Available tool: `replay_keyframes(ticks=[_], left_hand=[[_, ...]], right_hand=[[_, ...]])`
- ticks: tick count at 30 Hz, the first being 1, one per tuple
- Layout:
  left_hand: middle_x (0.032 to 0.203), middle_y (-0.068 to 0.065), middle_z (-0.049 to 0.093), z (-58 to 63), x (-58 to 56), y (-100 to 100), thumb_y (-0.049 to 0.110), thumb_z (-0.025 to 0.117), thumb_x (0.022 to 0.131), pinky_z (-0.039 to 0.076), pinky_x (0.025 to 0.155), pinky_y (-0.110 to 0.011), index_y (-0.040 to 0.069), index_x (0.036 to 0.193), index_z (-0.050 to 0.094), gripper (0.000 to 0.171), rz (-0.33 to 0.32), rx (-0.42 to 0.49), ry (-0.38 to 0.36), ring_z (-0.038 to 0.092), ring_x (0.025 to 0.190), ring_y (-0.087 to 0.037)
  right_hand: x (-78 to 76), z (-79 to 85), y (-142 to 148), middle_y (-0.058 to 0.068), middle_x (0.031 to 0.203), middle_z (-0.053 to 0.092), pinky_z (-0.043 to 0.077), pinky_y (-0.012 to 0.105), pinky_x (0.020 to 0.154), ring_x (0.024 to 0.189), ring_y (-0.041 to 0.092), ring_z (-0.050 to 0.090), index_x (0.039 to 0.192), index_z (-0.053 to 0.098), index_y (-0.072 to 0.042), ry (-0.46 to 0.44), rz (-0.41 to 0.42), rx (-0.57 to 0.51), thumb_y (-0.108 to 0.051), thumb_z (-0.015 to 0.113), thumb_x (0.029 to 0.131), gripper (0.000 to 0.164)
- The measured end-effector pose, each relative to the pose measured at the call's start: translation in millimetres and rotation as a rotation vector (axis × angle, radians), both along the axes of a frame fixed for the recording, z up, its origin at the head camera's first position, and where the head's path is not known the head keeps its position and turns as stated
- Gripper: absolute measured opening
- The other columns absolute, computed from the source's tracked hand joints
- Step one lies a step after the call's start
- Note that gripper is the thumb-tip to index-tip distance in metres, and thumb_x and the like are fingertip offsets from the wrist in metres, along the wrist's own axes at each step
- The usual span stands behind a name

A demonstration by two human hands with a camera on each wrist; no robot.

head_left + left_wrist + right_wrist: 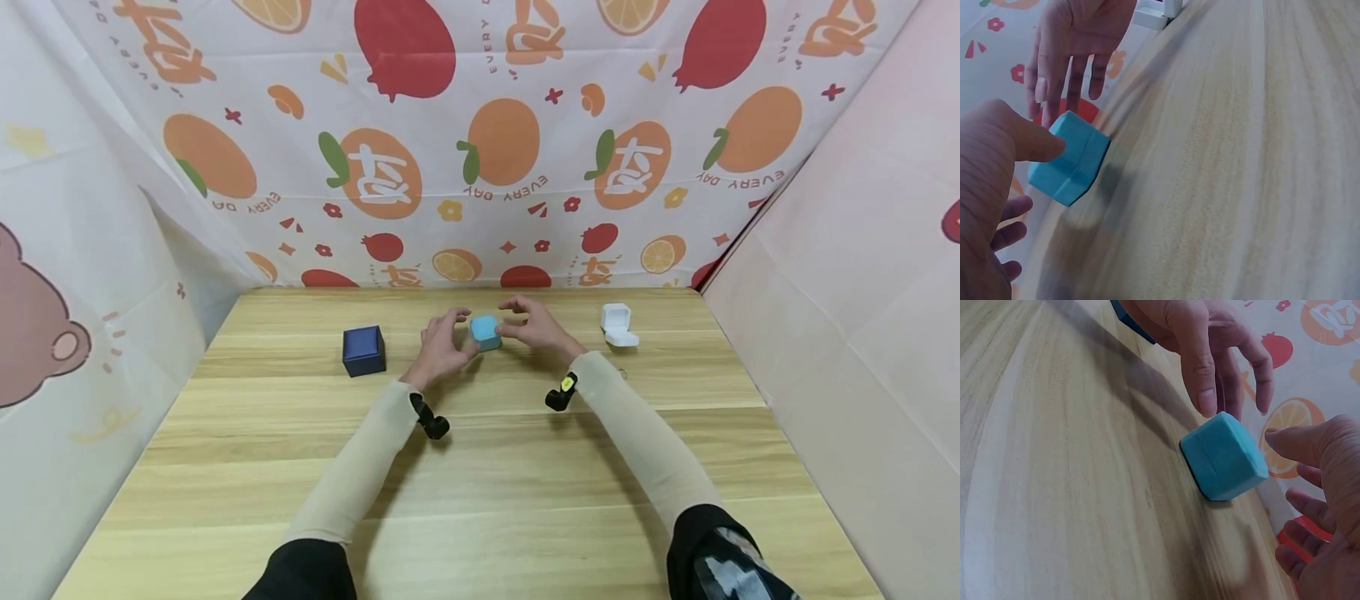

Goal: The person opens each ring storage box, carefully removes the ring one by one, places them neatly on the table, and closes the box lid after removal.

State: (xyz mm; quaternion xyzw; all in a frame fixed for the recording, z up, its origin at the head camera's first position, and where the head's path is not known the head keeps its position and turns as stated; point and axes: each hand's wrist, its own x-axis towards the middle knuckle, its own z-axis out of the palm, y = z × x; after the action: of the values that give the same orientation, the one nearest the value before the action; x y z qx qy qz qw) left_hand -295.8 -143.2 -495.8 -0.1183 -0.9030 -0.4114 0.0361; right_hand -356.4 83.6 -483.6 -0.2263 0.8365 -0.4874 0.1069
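A closed turquoise ring box (486, 332) with rounded edges sits on the wooden table between the two hands. On its left side is the left hand (444, 350), thumb tip close to the box and fingers spread loosely behind. The right hand (534, 327) is at the other side with its thumb by the box's right face. Seen from the right wrist, a small gap shows between the right thumb (1297, 445) and the turquoise box (1222, 459). In the left wrist view the left thumb (1038, 142) overlaps the box (1075, 159). Neither hand's fingers curl around it.
A dark blue box (363, 351) stands closed to the left. Toward the right a small white ring box (618, 325) lies with its lid up, and a thin ring (623, 374) is on the table near the right forearm. Behind the table hangs a fruit-print cloth (480, 225).
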Motion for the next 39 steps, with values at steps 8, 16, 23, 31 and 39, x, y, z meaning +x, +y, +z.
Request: replay_keyframes(ticks=[8, 16, 23, 31, 39], left_hand=[[0.147, -0.020, 0.054, -1.5, -0.8, 2, 0.018, 0.078, 0.088, 0.020, 0.113, -0.058, 0.008, 0.146, 0.044, 0.068, 0.007, 0.007, -0.015, 0.039, 0.139, -0.041], [0.148, -0.020, 0.054, -4.2, -3.2, 3, 0.018, 0.081, 0.086, 0.020, 0.113, -0.057, 0.007, 0.147, 0.044, 0.073, 0.011, 0.015, -0.018, 0.040, 0.138, -0.040], [0.149, -0.018, 0.055, -8.6, -6.4, 5, 0.019, 0.081, 0.087, 0.019, 0.113, -0.056, 0.009, 0.145, 0.044, 0.068, 0.008, -0.015, -0.031, 0.040, 0.137, -0.041], [0.149, -0.019, 0.056, -10.8, -7.7, 7, 0.017, 0.080, 0.088, 0.019, 0.112, -0.058, 0.008, 0.142, 0.047, 0.064, 0.009, -0.010, -0.015, 0.041, 0.135, -0.041], [0.148, -0.019, 0.057, -11.9, -7.1, 8, 0.015, 0.079, 0.089, 0.019, 0.111, -0.058, 0.009, 0.140, 0.048, 0.060, -0.006, -0.001, -0.012, 0.042, 0.133, -0.041]], right_hand=[[2.1, -1.0, -7, 0.018, 0.149, 0.053, 0.038, 0.058, 0.118, 0.144, 0.045, 0.040, 0.140, 0.053, 0.001, -0.014, 0.047, 0.008, -0.010, 0.072, 0.093, 0.052], [2.1, -3.3, -12, 0.015, 0.145, 0.055, 0.037, 0.057, 0.118, 0.144, 0.042, 0.040, 0.139, 0.054, -0.002, -0.019, 0.063, 0.007, -0.005, 0.075, 0.090, 0.053], [1.6, -5.6, -13, 0.017, 0.145, 0.055, 0.037, 0.056, 0.119, 0.144, 0.042, 0.040, 0.137, 0.054, -0.002, -0.021, 0.099, -0.003, -0.002, 0.076, 0.088, 0.053], [0.7, -8.0, -15, 0.016, 0.142, 0.056, 0.035, 0.056, 0.120, 0.144, 0.040, 0.042, 0.135, 0.055, -0.003, -0.011, 0.108, 0.021, -0.001, 0.076, 0.088, 0.051], [1.1, -10.6, -16, 0.015, 0.139, 0.059, 0.035, 0.054, 0.121, 0.141, 0.038, 0.047, 0.132, 0.057, -0.004, -0.017, 0.099, 0.016, -0.001, 0.076, 0.088, 0.049]])
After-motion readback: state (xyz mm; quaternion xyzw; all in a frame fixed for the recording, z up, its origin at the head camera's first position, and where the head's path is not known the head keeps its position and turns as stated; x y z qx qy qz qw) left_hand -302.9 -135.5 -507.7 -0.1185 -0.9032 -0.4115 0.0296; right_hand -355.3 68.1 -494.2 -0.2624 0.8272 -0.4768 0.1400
